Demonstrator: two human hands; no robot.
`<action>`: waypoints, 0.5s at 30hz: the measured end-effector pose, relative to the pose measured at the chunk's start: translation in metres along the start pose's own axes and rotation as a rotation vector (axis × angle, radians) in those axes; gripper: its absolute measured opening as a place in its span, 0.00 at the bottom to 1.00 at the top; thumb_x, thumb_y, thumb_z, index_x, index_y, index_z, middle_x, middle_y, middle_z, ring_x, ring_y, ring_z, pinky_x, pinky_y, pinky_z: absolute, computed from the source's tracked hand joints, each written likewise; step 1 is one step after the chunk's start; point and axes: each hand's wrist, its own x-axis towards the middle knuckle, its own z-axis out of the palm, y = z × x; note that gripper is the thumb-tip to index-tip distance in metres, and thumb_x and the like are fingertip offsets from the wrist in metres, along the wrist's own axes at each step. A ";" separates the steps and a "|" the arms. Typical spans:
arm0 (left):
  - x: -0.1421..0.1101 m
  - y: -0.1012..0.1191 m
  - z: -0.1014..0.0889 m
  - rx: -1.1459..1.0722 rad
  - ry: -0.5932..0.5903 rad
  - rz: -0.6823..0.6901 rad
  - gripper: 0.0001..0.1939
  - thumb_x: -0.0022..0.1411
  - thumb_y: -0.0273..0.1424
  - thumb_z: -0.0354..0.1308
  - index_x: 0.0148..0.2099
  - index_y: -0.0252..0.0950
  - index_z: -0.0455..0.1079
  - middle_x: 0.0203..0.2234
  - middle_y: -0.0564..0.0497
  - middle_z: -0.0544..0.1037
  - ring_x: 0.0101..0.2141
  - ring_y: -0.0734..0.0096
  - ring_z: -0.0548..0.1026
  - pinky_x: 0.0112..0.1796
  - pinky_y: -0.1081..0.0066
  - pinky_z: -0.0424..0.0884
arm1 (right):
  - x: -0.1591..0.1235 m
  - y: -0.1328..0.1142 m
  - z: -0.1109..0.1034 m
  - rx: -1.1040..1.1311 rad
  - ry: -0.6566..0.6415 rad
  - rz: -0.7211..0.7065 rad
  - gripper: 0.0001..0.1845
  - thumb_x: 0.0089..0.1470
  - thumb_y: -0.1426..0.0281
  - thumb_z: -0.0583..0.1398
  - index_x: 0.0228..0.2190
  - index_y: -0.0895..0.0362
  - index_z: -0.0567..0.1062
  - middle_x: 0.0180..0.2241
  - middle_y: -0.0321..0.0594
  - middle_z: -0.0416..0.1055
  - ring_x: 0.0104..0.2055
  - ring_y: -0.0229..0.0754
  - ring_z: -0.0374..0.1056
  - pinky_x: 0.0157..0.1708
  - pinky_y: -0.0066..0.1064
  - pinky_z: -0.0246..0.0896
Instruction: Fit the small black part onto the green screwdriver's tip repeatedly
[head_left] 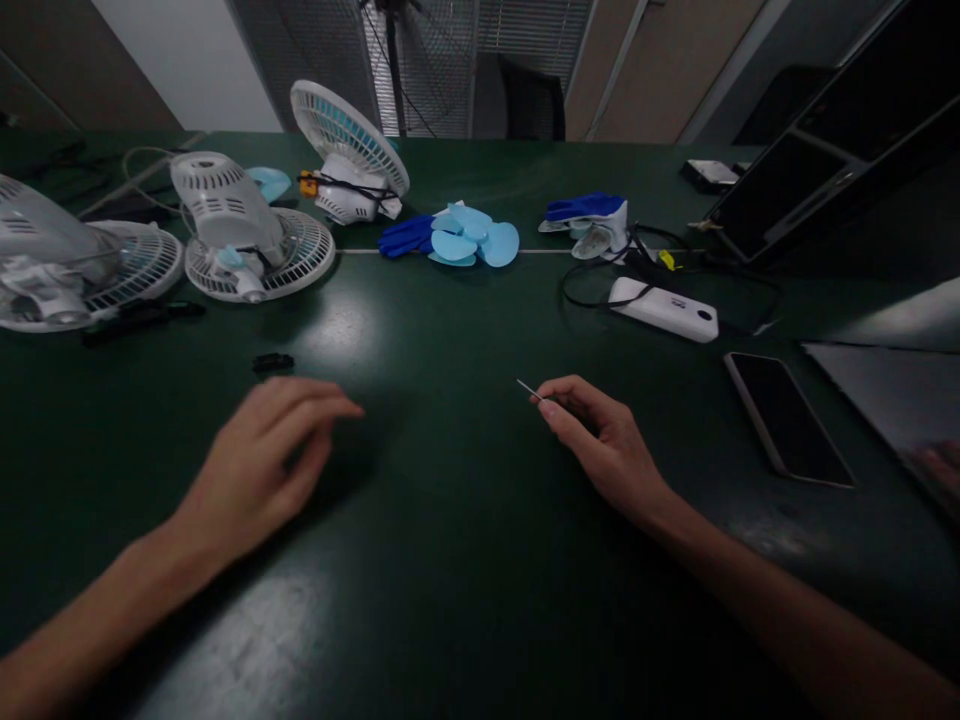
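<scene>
Between the thumb and fingertips of my right hand (604, 440) is a thin metal rod (529, 390), its free end pointing up and to the left. What kind of rod it is, I cannot make out. My left hand (266, 450) is over the table at the left, holding nothing, with its fingers loosely bent and the thumb apart from them. A small black piece (273, 363) lies just beyond its knuckles. The two hands are well apart, with dark green tabletop (435, 450) between them.
White fan parts (259, 240) and another fan housing (56, 260) lie at the left; a fan head (349, 150) stands behind. Light blue blades (472, 235) rest beside blue gloves (585, 215). A white power bank-like box (664, 308), phone (787, 420) and black cabinet (847, 150) are at the right.
</scene>
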 end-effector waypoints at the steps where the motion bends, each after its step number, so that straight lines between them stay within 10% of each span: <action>1: 0.004 -0.024 -0.003 0.154 0.045 -0.083 0.16 0.70 0.35 0.49 0.57 0.39 0.68 0.54 0.43 0.70 0.54 0.54 0.68 0.56 0.52 0.65 | 0.000 0.000 0.000 0.003 -0.002 -0.002 0.11 0.65 0.59 0.57 0.42 0.50 0.75 0.33 0.33 0.68 0.31 0.36 0.62 0.28 0.30 0.56; 6: 0.000 -0.099 -0.014 0.398 -0.017 -0.408 0.35 0.69 0.50 0.49 0.71 0.40 0.50 0.64 0.37 0.58 0.62 0.38 0.59 0.55 0.38 0.61 | 0.000 0.000 0.000 0.009 0.010 -0.018 0.10 0.65 0.60 0.57 0.42 0.50 0.75 0.32 0.33 0.68 0.31 0.36 0.61 0.28 0.30 0.55; 15: -0.016 -0.122 -0.027 0.324 -0.045 -0.665 0.30 0.58 0.58 0.58 0.48 0.37 0.72 0.42 0.49 0.76 0.40 0.60 0.76 0.37 0.68 0.70 | 0.000 0.001 0.000 0.006 0.006 -0.009 0.11 0.65 0.59 0.57 0.42 0.50 0.75 0.32 0.34 0.68 0.31 0.36 0.62 0.28 0.30 0.56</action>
